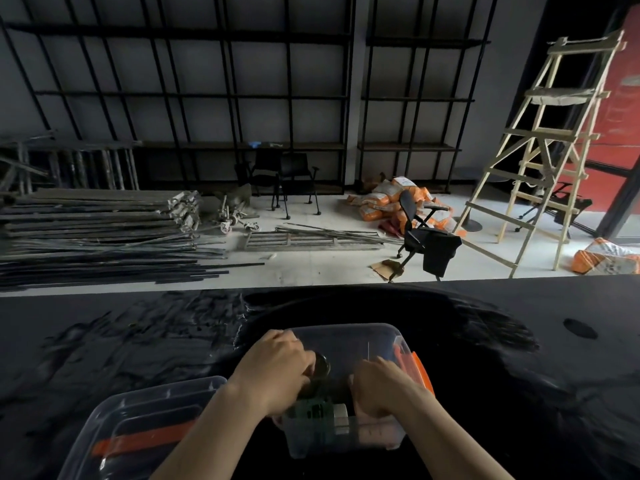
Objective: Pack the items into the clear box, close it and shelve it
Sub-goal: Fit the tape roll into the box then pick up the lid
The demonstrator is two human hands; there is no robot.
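Head view: looking down at my two bare hands over a black table (519, 393); pretty dim in here, so some of this is hard to read
Clear box: the clear box (346, 344) sits on the table right in front of me, between my forearms; its long axis runs away from me, near end at my wrists, far end pointing toward the room; it's open on top
Orange latch: an orange latch (414, 367) sits on the box's right side, just beside my right knuckles
Left hand: my left hand (277, 372) is down in the box on its left side; fingers curled shut around a dark round thing (322, 367); can't tell what that thing actually is
Right hand: my right hand (381, 386) is in the right half of the box, fingers bent down into it; whether they're actually pinching something, I can't tell, they're hidden behind the back of the hand
Stuff inside: a green item (311, 410) and something pale and pinkish (377, 433) lie at the near end, seen through the wall; blurry
Lid: the clear lid (145, 427) with an orange strip lies flat on the table to my left, just beside my left forearm, apart from the box
Background: black wall shelving (242, 95), a wooden ladder (554, 150) on the right, an office chair (422, 233) on the floor
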